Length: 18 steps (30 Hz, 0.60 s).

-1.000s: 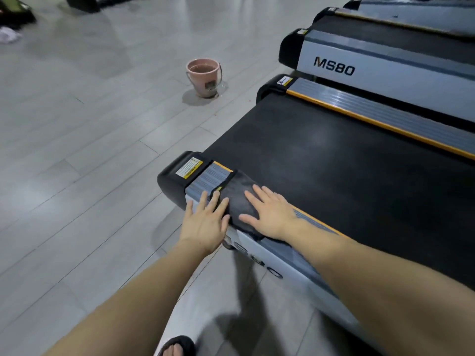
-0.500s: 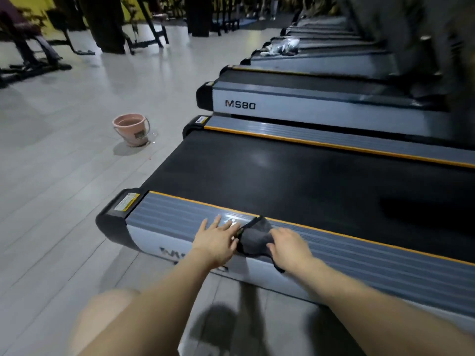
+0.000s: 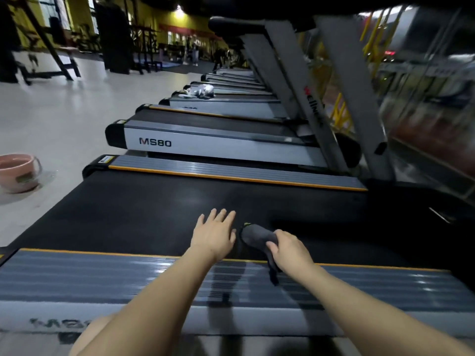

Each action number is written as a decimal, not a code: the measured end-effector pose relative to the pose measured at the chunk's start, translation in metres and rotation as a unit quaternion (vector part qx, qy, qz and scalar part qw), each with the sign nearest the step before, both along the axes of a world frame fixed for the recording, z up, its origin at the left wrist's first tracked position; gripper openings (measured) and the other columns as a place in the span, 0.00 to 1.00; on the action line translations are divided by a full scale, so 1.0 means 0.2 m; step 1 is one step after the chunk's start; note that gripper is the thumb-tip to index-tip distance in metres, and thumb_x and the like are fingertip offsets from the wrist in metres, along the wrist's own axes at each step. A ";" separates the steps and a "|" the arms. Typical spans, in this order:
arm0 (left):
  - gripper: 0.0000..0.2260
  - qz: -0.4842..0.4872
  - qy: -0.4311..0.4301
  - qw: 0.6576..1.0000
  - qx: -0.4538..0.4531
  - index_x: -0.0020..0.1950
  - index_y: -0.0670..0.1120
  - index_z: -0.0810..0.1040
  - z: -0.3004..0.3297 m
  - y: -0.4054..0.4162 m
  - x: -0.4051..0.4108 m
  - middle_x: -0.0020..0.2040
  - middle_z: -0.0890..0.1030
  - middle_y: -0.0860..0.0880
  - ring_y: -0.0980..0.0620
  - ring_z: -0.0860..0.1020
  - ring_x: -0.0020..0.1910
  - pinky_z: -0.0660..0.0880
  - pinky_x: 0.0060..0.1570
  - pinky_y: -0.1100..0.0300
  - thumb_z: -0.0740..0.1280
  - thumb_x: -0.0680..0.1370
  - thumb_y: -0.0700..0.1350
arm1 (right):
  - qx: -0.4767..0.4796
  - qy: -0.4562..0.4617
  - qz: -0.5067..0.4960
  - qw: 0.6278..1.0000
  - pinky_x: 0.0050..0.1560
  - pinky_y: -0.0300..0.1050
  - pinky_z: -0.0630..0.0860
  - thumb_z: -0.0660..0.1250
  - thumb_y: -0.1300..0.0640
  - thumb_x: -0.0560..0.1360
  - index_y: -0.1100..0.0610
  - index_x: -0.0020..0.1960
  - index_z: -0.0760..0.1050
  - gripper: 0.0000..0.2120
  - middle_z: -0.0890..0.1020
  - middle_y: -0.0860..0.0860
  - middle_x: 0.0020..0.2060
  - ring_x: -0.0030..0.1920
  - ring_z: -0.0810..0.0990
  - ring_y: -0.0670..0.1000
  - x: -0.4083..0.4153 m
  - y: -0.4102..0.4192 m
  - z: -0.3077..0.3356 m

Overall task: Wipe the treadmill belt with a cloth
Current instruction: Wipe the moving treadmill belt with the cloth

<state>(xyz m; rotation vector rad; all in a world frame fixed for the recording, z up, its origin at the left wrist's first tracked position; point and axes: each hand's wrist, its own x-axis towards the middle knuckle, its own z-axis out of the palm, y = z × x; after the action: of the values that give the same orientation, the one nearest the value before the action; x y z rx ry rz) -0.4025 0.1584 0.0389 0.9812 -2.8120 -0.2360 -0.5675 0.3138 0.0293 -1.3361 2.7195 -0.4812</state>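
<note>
The black treadmill belt [image 3: 154, 211] stretches across the middle of the head view, between two grey side rails with orange trim. My right hand [image 3: 290, 250] grips a dark grey cloth [image 3: 254, 235], whose front part lies on the belt just past the near rail [image 3: 102, 276]. A tail of the cloth hangs back over that rail. My left hand [image 3: 214, 233] is flat and open over the belt, fingers spread, just left of the cloth and apart from it.
A pink bucket [image 3: 18, 173] stands on the pale floor at the left. A second treadmill marked MS80 [image 3: 205, 142] lies beyond the far rail, with more in a row behind. Grey uprights [image 3: 341, 80] rise at the right. Gym equipment and people stand far back.
Both hands moved forward from the near side rail onto the belt, the right hand carrying the cloth along. My view has lifted and shifted right along the treadmill.
</note>
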 end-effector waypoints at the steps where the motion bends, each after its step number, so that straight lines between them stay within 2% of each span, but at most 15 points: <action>1: 0.26 -0.003 0.007 1.000 -0.001 0.82 0.54 0.51 0.04 0.02 -0.07 0.82 0.56 0.50 0.46 0.51 0.82 0.51 0.78 0.43 0.50 0.84 0.56 | -0.002 0.008 -0.001 1.000 0.52 0.53 0.77 0.61 0.45 0.81 0.51 0.54 0.72 0.11 0.79 0.50 0.53 0.54 0.78 0.55 -0.06 0.03 0.04; 10: 0.27 -0.005 0.086 0.995 -0.040 0.82 0.54 0.51 0.20 0.44 -0.54 0.82 0.56 0.48 0.44 0.52 0.82 0.53 0.78 0.41 0.50 0.84 0.57 | -0.060 0.072 -0.035 0.995 0.52 0.52 0.75 0.62 0.46 0.80 0.52 0.53 0.72 0.10 0.80 0.52 0.53 0.55 0.78 0.58 -0.52 0.49 0.32; 18: 0.27 -0.018 0.036 0.997 -0.068 0.82 0.54 0.51 0.30 0.82 -0.68 0.83 0.55 0.47 0.44 0.52 0.81 0.53 0.77 0.41 0.51 0.84 0.57 | -0.117 0.050 -0.058 0.990 0.53 0.55 0.76 0.61 0.45 0.80 0.53 0.54 0.72 0.11 0.79 0.52 0.54 0.54 0.78 0.57 -0.66 0.88 0.38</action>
<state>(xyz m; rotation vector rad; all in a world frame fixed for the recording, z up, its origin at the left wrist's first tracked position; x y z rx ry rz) -0.5387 0.3219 0.0992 0.8764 -2.7408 -0.0813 -0.7000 0.4907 0.1060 -1.2873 2.9092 -0.7847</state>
